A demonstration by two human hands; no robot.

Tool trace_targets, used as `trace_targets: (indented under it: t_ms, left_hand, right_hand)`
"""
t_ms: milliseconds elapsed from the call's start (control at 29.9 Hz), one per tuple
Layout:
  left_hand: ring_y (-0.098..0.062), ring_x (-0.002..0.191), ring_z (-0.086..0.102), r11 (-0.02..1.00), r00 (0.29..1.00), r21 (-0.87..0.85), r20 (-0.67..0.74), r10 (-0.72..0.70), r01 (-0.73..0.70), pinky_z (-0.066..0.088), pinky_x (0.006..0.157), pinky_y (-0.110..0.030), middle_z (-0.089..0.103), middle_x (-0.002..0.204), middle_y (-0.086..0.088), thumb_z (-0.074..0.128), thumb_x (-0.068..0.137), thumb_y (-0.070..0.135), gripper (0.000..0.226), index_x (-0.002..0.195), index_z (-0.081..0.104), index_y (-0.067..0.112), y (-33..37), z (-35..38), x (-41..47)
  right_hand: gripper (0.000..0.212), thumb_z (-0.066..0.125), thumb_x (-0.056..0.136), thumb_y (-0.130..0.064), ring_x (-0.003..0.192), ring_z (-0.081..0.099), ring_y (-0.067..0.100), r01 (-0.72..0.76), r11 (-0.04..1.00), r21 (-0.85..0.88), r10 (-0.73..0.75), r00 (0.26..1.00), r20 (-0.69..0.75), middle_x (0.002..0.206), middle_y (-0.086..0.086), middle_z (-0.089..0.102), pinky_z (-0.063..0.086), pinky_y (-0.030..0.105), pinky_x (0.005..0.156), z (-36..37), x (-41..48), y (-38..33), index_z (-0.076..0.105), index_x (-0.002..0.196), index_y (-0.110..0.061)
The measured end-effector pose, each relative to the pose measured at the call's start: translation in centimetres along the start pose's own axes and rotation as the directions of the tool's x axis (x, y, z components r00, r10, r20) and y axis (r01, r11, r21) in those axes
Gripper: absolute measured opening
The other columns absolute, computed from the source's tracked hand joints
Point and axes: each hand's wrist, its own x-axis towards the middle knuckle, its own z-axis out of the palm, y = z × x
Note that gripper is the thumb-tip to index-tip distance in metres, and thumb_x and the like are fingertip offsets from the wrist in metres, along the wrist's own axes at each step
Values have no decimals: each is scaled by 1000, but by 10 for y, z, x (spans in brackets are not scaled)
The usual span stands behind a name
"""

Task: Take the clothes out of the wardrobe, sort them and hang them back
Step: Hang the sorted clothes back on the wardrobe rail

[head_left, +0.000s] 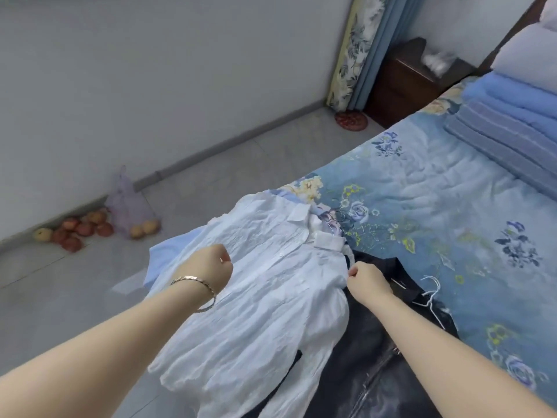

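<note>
Both bare forearms stretch forward. The left hand (211,268) and right hand (366,280), fingers curled, each pinch the white shirt (271,297) — its front spans the two grips.

A white shirt (265,297) and a black jacket (376,357) are lying on the floral bed (437,191), blankets (512,116) sitting at two o'clock; apples (81,230) are resting on the floor (211,182) at nine.

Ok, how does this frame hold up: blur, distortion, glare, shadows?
Head view: soft, even light, no hard shadows; the white shirt is bright but its wrinkles read; the fruit and nightstand are smeared by blur; the skirting board bows slightly from wide-angle distortion; faint sheen on the dark jacket.
</note>
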Motion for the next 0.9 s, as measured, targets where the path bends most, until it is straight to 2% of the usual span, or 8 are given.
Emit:
trace_targets:
  t_ms: [134, 234, 335, 435, 603, 670, 804, 904]
  left_hand:
    - [-21, 84, 57, 997, 997, 65, 71, -34, 29, 41, 65, -26, 62, 92, 1, 39, 89, 14, 20, 92, 57, 23, 16, 24, 87]
    - [-21, 88, 58, 999, 994, 26, 96, -45, 43, 49, 77, -30, 63, 94, 2, 41, 89, 15, 17, 87, 54, 25, 22, 48, 142]
    - [-20, 87, 57, 998, 993, -3, 95, -67, 68, 47, 77, -29, 61, 92, 3, 42, 90, 15, 17, 86, 54, 25, 23, 78, 184]
    - [-21, 87, 57, 997, 992, 37, 103, -69, 66, 46, 75, -28, 60, 92, 3, 42, 90, 15, 17, 84, 53, 26, 20, 107, 208]
    - [-18, 86, 57, 995, 985, 74, 152, -83, 72, 45, 71, -27, 60, 90, 6, 41, 90, 16, 18, 83, 52, 28, 15, 139, 216]
    - [-18, 86, 59, 995, 980, 71, 180, -88, 77, 47, 71, -28, 61, 91, 6, 41, 90, 16, 19, 80, 51, 30, 15, 143, 211]
    - [-14, 85, 59, 996, 976, 73, 205, -68, 54, 47, 67, -25, 60, 94, 9, 40, 91, 18, 18, 84, 50, 31, 20, 140, 194]
    - [-13, 86, 57, 998, 979, 50, 196, -46, 37, 41, 61, -22, 59, 92, 10, 38, 92, 19, 19, 84, 49, 32, 20, 128, 183]
  right_hand:
    - [32, 43, 90, -11, 115, 51, 29, -72, 997, -6, 72, 996, 60, 130, 12, 46, 42, 29, 89, 19, 96, -4, 55, 120, -9]
    - [34, 44, 87, -10, 113, 52, 32, -71, 997, -5, 71, 995, 69, 127, 15, 50, 43, 32, 89, 41, 157, -4, 55, 120, -5]
    - [42, 45, 91, -13, 119, 48, 36, -92, 995, 26, 91, 995, 51, 131, 19, 45, 41, 37, 96, 68, 210, -3, 42, 132, -4]
    - [53, 48, 93, -19, 124, 43, 38, -181, 978, 102, 175, 983, 63, 137, 23, 41, 38, 39, 101, 94, 247, 3, 31, 140, 0]
    - [51, 62, 86, -18, 116, 48, 39, -288, 919, 268, 301, 953, -9, 126, 26, 48, 41, 38, 94, 112, 269, 16, 44, 128, 5]
    - [46, 65, 82, -17, 116, 48, 38, -285, 925, 252, 293, 956, 6, 120, 26, 55, 42, 35, 91, 112, 268, 22, 50, 119, 6]
    - [35, 64, 80, -11, 107, 54, 37, -251, 930, 268, 258, 966, 10, 112, 23, 60, 38, 30, 73, 105, 255, 18, 55, 109, 5]
    - [30, 56, 79, -10, 95, 56, 33, -215, 874, 436, 253, 967, -29, 105, 16, 62, 36, 26, 70, 91, 237, 0, 59, 108, -2]
